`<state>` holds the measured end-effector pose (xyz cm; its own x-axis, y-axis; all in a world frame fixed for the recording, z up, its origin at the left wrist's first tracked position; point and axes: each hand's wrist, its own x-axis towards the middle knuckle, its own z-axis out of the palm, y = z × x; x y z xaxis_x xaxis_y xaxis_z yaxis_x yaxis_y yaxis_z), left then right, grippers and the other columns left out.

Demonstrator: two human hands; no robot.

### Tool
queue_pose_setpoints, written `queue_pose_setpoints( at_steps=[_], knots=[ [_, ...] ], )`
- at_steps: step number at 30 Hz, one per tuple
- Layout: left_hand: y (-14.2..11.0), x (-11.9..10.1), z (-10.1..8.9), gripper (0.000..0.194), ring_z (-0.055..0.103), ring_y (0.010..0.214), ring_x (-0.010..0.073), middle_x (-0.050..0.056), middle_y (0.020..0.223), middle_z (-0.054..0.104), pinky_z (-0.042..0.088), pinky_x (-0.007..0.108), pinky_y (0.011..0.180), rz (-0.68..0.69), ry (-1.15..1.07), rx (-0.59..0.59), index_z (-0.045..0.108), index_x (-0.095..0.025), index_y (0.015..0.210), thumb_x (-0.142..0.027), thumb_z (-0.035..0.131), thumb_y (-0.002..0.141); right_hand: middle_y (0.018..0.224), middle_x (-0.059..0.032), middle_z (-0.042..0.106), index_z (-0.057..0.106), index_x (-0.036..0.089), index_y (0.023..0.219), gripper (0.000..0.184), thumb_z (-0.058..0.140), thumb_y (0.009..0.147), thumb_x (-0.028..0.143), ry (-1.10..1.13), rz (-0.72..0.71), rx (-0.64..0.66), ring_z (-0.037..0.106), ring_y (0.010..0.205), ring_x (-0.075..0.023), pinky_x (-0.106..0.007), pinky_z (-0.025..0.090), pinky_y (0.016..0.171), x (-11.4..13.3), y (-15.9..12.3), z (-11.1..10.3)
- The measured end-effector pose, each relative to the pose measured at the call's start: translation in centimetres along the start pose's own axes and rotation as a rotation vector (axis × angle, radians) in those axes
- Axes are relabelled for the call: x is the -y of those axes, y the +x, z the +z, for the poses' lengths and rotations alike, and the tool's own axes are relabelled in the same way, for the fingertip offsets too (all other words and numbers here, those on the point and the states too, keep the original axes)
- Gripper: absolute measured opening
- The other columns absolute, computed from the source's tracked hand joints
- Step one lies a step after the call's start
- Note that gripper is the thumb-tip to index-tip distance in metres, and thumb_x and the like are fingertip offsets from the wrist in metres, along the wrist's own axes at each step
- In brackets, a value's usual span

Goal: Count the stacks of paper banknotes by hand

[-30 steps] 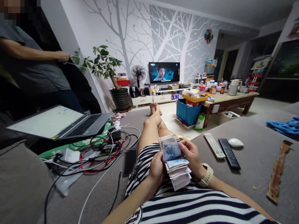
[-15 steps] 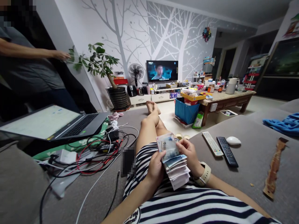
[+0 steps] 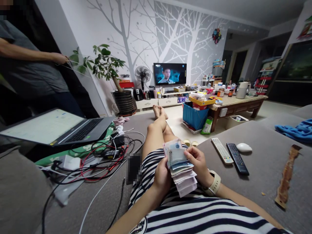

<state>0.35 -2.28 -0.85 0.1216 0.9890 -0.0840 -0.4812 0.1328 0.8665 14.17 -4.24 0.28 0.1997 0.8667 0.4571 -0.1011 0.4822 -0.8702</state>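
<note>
A fanned stack of banknotes lies over my lap, its lower notes folded down in steps toward me. My left hand is closed around the stack's left side, the thumb along the edge. My right hand, with a pale watch on its wrist, pinches the right edge of a greyish note near the top. Behind that note a pinkish one sticks up at the upper left. Striped cloth covers my thighs beneath the notes.
On the sofa at right lie a white remote, a black remote, a white mouse and a brown wooden strip. At left are a laptop and tangled cables. A person's hand holds a thin cord.
The greyish note has come down over the stack's front, following my right hand's pinch. My left thumb has shifted to the edge. The other person's hand has moved slightly left.
</note>
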Motion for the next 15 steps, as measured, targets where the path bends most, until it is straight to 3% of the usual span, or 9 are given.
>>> queue_pose_setpoints(
  at_steps=[8,15],
  knots=[
    [0.42,0.51,-0.16,0.026,0.063,0.121,0.0344,0.004,0.093,0.076,0.057,0.05,0.093,-0.023,-0.05,0.018,0.07,-0.021,0.075,-0.043,0.057,0.082,0.06,0.0042,0.048,0.057,0.019,0.069,0.033,0.072,0.08,0.046,0.056,0.028,-0.004,0.039,0.057,-0.0121,-0.026,0.031,0.054,0.08,0.02,0.17],
    [-0.04,0.09,-0.09,0.026,0.065,0.116,0.0346,0.002,0.08,0.075,0.058,0.042,0.084,0.001,0.014,-0.028,0.068,-0.021,0.066,-0.045,0.064,0.076,0.058,0.0042,0.05,0.059,0.019,0.069,0.034,0.073,0.08,0.048,0.065,0.042,-0.007,0.04,0.054,-0.0117,-0.026,0.031,0.053,0.68,-0.12,0.36]
  ],
)
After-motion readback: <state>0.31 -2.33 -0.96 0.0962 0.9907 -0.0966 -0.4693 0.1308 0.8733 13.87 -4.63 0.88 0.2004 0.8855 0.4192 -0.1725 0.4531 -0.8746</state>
